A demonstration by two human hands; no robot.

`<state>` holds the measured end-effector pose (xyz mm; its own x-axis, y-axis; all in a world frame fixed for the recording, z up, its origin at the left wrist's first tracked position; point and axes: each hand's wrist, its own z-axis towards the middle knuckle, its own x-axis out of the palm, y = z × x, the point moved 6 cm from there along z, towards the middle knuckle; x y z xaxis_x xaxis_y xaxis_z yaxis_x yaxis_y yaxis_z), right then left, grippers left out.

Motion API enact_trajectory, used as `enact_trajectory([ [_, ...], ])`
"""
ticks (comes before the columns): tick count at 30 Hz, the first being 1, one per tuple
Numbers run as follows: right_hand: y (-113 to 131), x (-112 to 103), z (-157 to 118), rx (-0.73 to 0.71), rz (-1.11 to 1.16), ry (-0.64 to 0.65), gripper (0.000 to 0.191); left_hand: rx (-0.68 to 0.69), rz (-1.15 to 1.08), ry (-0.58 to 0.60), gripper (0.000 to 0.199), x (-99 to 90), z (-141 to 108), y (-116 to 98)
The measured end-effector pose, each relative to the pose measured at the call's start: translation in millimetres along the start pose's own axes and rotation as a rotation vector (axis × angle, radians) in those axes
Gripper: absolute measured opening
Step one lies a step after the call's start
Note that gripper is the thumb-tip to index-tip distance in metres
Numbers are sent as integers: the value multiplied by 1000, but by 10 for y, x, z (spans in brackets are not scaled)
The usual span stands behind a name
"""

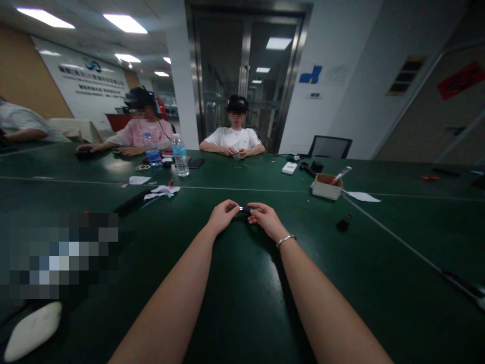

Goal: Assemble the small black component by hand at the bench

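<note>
Above the green table [242, 283], both my hands meet around a small dark stick-like piece with a silvery end [246, 209]. My left hand [223, 217] pinches the silvery end between thumb and fingertips. The dark end sits in the fingers of my right hand [268, 221], which wears a silver bracelet [286, 240] at the wrist. The piece lies roughly level, and its exact kind is too small to tell. Off to the right, a short black object [344, 222] rests on the table.
Behind the right hand stands a small open box [326, 190] with a pen-like item leaning out. Two bottles, one of them a clear water bottle [181, 156], stand at the far left near crumpled paper [162, 191]. A co-worker [235, 139] sits opposite. A white rounded object [34, 331] lies near left.
</note>
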<state>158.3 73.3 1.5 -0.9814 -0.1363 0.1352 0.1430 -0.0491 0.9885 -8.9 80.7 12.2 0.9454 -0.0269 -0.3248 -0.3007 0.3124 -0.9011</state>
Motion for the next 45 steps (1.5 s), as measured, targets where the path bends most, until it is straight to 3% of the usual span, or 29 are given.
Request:
enact_trajectory([
  [13,43,51,-32,-27,-13,83,27,-7,225,-67,38,-79,-32,-73],
  [19,53,77,-41,-37,-30,115,31,31,346,-64,52,-81,-44,-143],
  [24,60,86,-40,-46,-15,128,30,-15,371,-49,57,-65,-44,-120],
  [40,55,76,-33,-37,-21,118,36,-72,285,-51,55,-39,-78,-127],
  [45,60,86,-35,-16,-41,117,24,-63,308,-61,49,-50,-79,-117],
])
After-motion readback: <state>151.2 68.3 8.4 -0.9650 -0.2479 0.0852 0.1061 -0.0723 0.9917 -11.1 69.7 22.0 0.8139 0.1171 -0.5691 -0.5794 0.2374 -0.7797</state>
